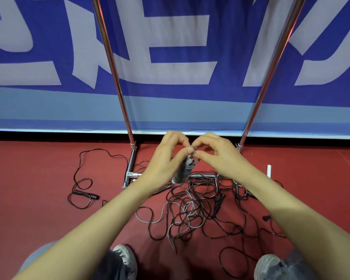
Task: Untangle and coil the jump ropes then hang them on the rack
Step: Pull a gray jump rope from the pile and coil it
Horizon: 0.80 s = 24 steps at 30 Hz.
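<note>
Grey jump rope [182, 172], left hand [167, 156] gripping its handles, right hand [218, 155] pinching its cord; banner [170, 93] lettering unreadable.

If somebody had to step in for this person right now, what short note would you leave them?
Hands: left hand and right hand both pinch the top of a grey rope bundle, held above the floor in front of the rack.
Done: apparently that one rope is gathered; blur hides how it is tied.
Left: the tangled pile of black and grey ropes on the red floor, plus a black rope lying loose on the left. No rope shows on the rack's poles; its top bar is out of view.
</note>
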Tool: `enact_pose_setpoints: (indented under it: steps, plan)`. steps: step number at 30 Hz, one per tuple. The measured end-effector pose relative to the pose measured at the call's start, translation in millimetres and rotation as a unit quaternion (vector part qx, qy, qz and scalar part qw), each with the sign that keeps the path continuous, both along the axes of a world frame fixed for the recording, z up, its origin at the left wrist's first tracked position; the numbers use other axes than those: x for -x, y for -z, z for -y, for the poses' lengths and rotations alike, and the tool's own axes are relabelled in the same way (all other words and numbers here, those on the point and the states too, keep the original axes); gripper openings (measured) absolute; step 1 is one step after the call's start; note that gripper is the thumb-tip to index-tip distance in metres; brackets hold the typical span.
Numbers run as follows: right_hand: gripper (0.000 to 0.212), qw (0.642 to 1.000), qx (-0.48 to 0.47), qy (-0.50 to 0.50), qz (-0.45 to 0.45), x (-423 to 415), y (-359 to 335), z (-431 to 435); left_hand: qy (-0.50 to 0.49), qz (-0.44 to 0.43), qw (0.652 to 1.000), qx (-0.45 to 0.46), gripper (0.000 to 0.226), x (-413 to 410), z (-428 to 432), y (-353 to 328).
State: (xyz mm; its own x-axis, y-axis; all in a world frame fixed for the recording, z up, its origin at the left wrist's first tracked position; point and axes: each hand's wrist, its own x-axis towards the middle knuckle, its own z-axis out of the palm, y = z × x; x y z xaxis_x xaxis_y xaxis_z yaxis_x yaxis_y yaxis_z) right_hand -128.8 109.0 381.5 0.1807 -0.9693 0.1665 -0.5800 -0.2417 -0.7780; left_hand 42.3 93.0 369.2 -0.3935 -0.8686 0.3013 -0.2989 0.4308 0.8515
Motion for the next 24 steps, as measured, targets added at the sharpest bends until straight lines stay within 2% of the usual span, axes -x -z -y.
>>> enact_pose_setpoints:
  steps: [3,5,10,14,17,20,22,24]
  plan:
    - [0.01,0.995,-0.004,0.037,0.089,3.2,-5.8,2.5,0.05,-0.092,0.985,-0.135,0.039,5.2,-2.8,5.5]
    - [0.004,0.99,-0.028,0.03,0.137,2.8,-9.6,1.9,0.043,-0.099,0.982,-0.152,0.044,12.0,-5.2,9.6]
    - [0.011,0.979,-0.06,0.069,0.18,7.1,-7.2,2.3,0.034,-0.11,0.983,-0.141,0.045,23.8,-6.8,12.4]
    - [0.012,0.951,-0.093,0.084,0.281,4.3,-10.7,1.5,-0.008,-0.025,0.999,-0.025,0.038,31.0,-9.8,11.5]
    - [0.01,0.927,-0.117,0.122,0.335,2.4,-13.8,3.5,-0.027,-0.041,0.998,0.031,0.024,34.1,-8.5,7.0]
    - [0.013,0.891,-0.161,0.161,0.392,5.8,-14.2,7.0,-0.014,-0.004,0.996,0.084,0.015,35.5,-6.2,2.2]
    - [0.013,0.865,-0.187,0.189,0.425,10.1,-12.6,9.7,0.005,0.011,0.997,0.072,0.012,33.9,-3.3,0.2]
    - [0.013,0.834,-0.209,0.218,0.462,14.9,-11.0,12.2,0.033,0.017,0.999,0.017,0.01,31.2,-1.4,-0.3]
